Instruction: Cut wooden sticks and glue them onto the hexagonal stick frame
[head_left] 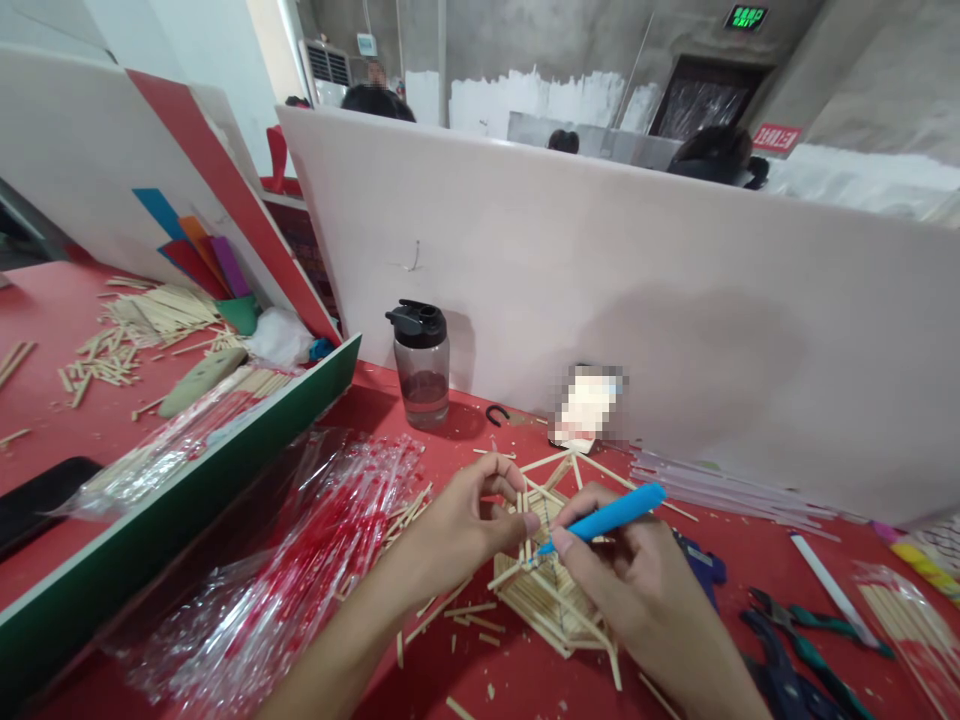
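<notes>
A small frame of wooden sticks (555, 640), with many-sided layers and slanting sticks above, stands on the red table in front of me. My left hand (480, 515) is closed, with thumb and fingers pinching a short upright wooden stick (523, 505) at the frame's near left side. In my right hand (619, 560) is a blue pen (615, 512), gripped like a writing tool. Its tip points down and left, close to a stick joint just below my left thumb. Both hands hide part of the frame. Loose stick pieces (472, 615) lie around its base.
A water bottle (421, 365) and a lit phone (586, 408) stand by the white partition (525, 250). Plastic-wrapped sticks (300, 570) lie left, beside a green-faced divider (225, 460). Glue sticks (735, 490), a blue glue gun (701, 565) and pliers (806, 640) lie right.
</notes>
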